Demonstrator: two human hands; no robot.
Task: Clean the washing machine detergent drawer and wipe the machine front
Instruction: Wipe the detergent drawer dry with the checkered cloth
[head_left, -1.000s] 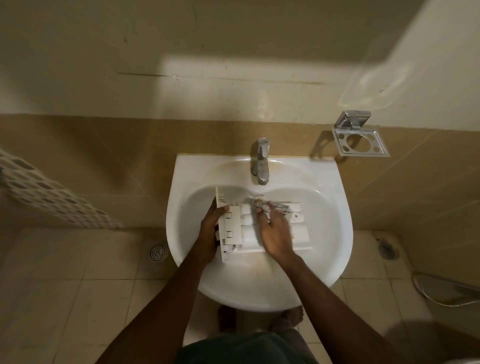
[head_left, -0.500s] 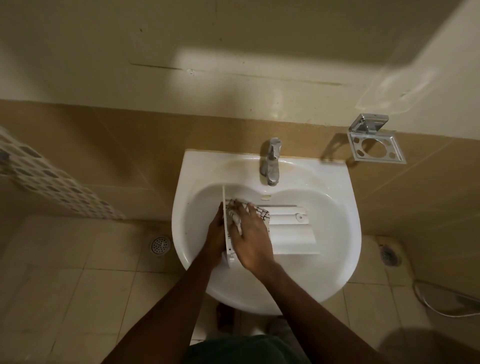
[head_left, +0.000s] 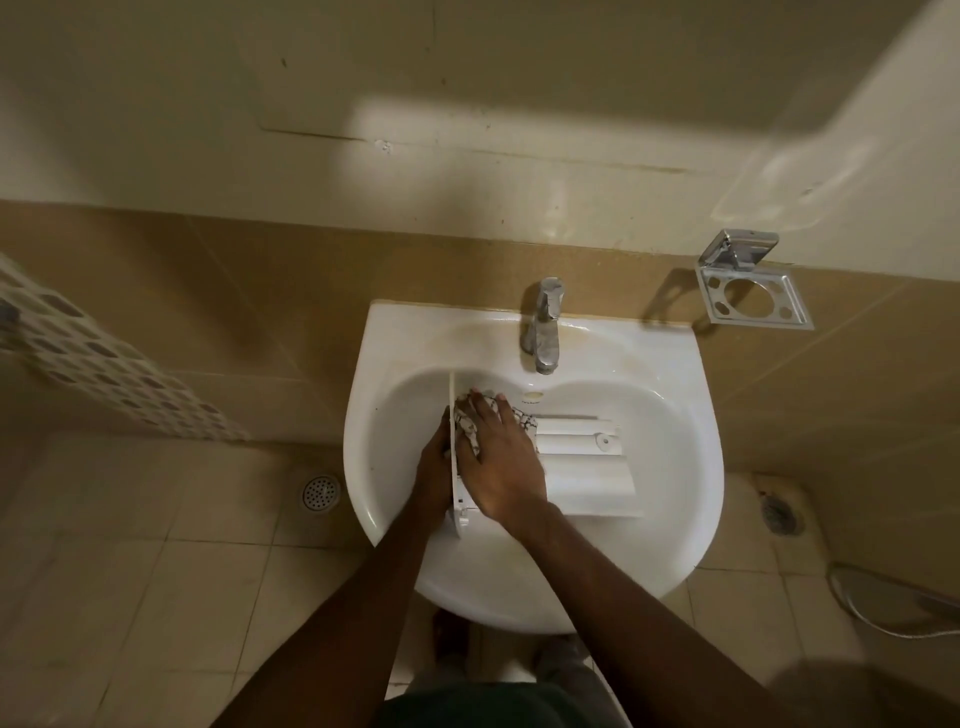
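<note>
White drawer (head_left: 582, 467) sideways (front left); left hand (head_left: 434, 474) grips it, right hand (head_left: 501, 462) presses cloth (head_left: 522, 418).

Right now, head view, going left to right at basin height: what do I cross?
Floor drain → left hand → right hand pressing the cloth → uncovered end of the detergent drawer → metal wall holder → hose.

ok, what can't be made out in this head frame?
Head view only:
- left hand grip: fingers hidden behind the detergent drawer front panel.
- compartments beside that panel: covered by the right hand and cloth.
- sink drain: not visible, likely under the drawer.
- tap flow: too dim to tell.
</note>
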